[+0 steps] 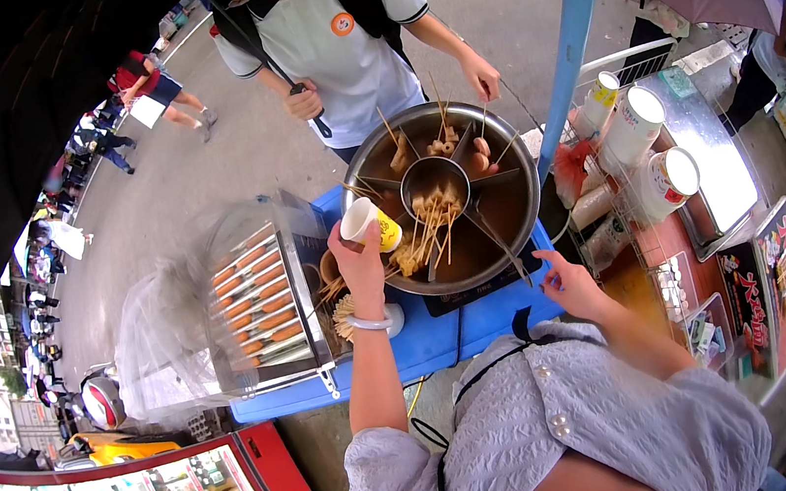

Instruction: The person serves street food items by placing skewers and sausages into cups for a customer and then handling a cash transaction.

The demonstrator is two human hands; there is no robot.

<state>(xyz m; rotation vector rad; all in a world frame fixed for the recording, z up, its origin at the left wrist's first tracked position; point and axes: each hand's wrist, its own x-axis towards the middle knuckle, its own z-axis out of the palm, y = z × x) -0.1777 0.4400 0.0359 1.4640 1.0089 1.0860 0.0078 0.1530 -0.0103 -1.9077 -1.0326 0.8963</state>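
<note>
My left hand grips a white-and-yellow paper cup above the near left rim of a round, divided steel pot. My right hand holds nothing; its fingers are apart beside the pot's near right rim, close to the end of metal tongs that lean in the broth. Skewers of food crowd the pot's round centre section and spill over its near left side. At the far right section, a customer's hand pinches a stick with pinkish pieces.
A glass-sided sausage roller grill stands left on the blue table. Bundled sticks are beside my left wrist. Right of a blue pole, a wire rack holds stacked paper cups. The customer faces me, holding an umbrella.
</note>
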